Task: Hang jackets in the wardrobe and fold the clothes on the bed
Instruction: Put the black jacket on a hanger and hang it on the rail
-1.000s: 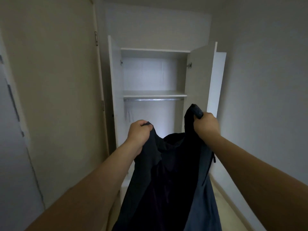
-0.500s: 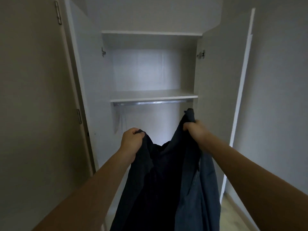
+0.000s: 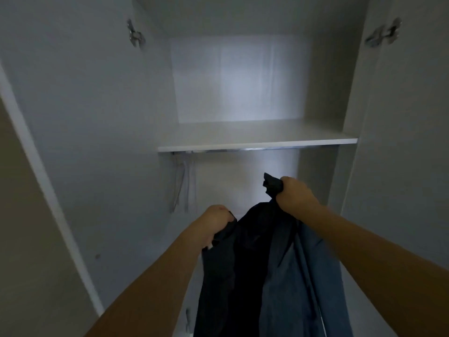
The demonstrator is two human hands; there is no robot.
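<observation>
Both fists, left hand (image 3: 217, 221) and right hand (image 3: 294, 195), clenched on dark blue fabric jacket (image 3: 262, 271) before open white wooden wardrobe (image 3: 255, 139); no legible writing.

- Our left hand (image 3: 217, 222) is fisted, gripping the jacket (image 3: 262, 271), forearm stretched forward.
- Our right hand (image 3: 295, 193) clenches it higher and farther right.
</observation>
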